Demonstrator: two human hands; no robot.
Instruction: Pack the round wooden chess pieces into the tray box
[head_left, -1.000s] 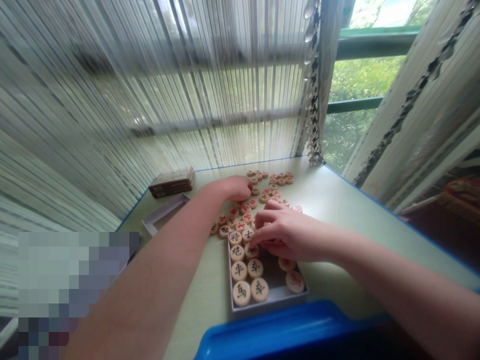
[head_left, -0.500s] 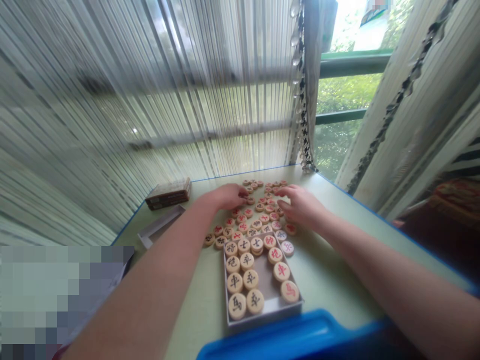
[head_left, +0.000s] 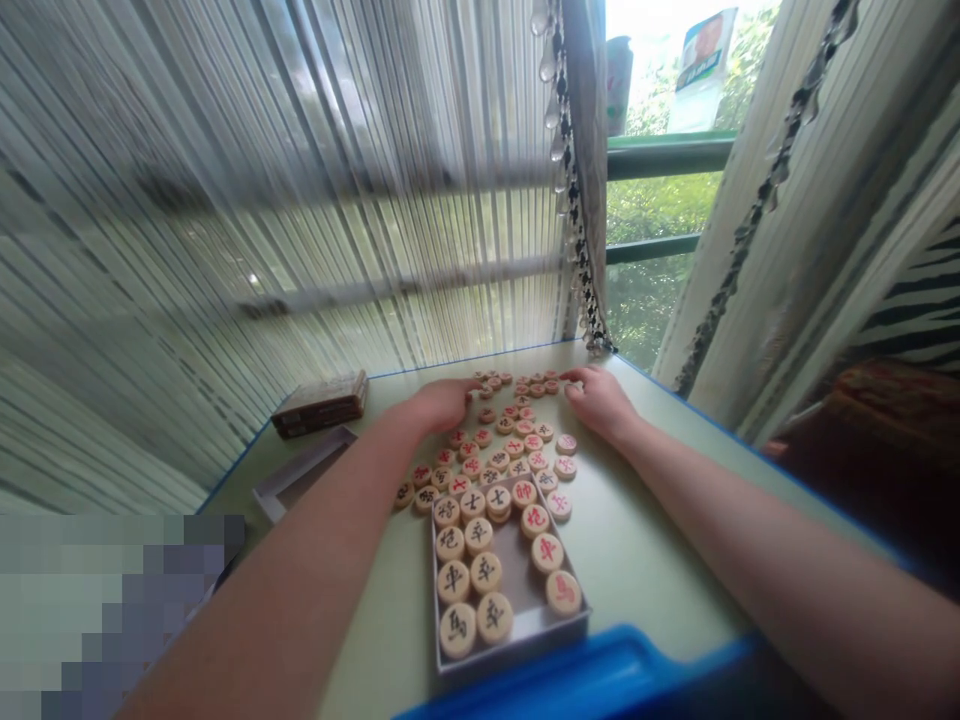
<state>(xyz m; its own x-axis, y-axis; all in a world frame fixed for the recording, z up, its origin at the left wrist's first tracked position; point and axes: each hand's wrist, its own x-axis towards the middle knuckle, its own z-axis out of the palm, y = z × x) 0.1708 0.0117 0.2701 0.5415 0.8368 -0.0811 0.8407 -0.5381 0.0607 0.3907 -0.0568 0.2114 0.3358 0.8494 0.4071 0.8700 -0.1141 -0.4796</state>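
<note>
Many round wooden xiangqi pieces with red or black characters lie spread over the pale green table. At the far left of the spread, my left hand has its fingertips beside several far pieces; its fingers are apart, partly hidden behind the hand. Across from it, my right hand stretches its index finger towards the far-right pieces, with nothing seen in its grasp. Closer to me, an open shallow box holds black pieces in two columns and red pieces down its right side.
An empty shallow box lid lies left, partly behind my left forearm. A brown box sits at the table's left edge. A blue plastic edge borders the near side. String curtains and a window stand behind.
Both hands have moved farther away to the far end of the pieces, the right hand now spread wider from them. Some pieces on the right have shifted. The camera view has turned slightly.
</note>
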